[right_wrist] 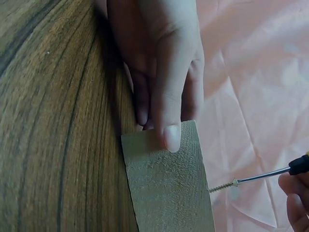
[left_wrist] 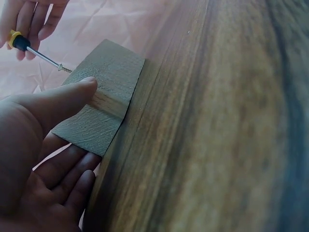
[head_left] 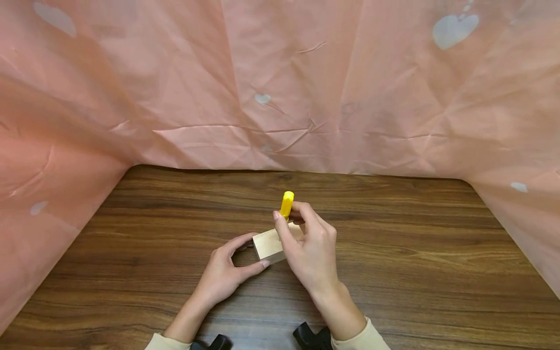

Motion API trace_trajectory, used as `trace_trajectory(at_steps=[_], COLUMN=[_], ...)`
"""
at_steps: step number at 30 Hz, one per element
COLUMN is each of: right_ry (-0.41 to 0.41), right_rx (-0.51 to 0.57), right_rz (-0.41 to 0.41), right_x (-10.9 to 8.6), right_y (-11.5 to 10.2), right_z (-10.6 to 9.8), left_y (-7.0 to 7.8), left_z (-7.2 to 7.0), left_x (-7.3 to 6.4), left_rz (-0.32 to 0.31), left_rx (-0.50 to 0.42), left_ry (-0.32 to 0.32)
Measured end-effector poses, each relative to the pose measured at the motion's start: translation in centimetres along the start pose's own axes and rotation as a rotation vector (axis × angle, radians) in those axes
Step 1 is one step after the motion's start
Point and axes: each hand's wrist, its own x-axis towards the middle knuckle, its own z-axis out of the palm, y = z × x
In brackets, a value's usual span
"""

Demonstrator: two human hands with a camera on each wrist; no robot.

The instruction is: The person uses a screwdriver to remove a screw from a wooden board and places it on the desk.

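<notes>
A pale wooden block (head_left: 268, 244) lies on the table under both hands. My left hand (head_left: 222, 273) grips its left end, thumb on the near side and fingers behind. My right hand (head_left: 316, 253) holds a screwdriver (head_left: 287, 204) by its yellow handle, between thumb and fingers, upright over the block. In the right wrist view, the screwdriver's metal shaft (right_wrist: 263, 175) meets the head of a screw (right_wrist: 223, 186). The screw's point is at the block's upper face, and most of its thread shows outside the wood. In the left wrist view, the left thumb (left_wrist: 72, 96) presses the block's side.
The brown wood-grain table (head_left: 415, 253) extends around the hands. A pink curtain (head_left: 306, 87) with pale hearts hangs along the back and both sides. Black devices (head_left: 311, 335) sit near the wrists at the lower edge.
</notes>
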Motion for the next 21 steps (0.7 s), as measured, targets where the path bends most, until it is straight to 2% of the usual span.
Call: trace_trajectory(at_steps=[3, 8, 13, 21], right_ry=[0.002, 0.002, 0.000, 0.037], right_rx=[-0.010, 0.003, 0.030, 0.003], right_rz=[0.028, 0.031, 0.043, 0.076], right_x=[0.00, 0.05, -0.01, -0.08], right_y=[-0.01, -0.05, -0.24, -0.60], right_z=[-0.16, -0.14, -0.01, -0.11], left_y=[0.00, 0.09, 0.10, -0.02], left_z=[0.06, 0.00, -0.21, -0.01], left_x=[-0.08, -0.12, -0.03, 0.03], left_rz=[0.018, 0.050, 0.020, -0.006], left_rx=[0.008, 0.016, 0.017, 0.021], left_ry=[0.004, 0.014, 0.003, -0.012])
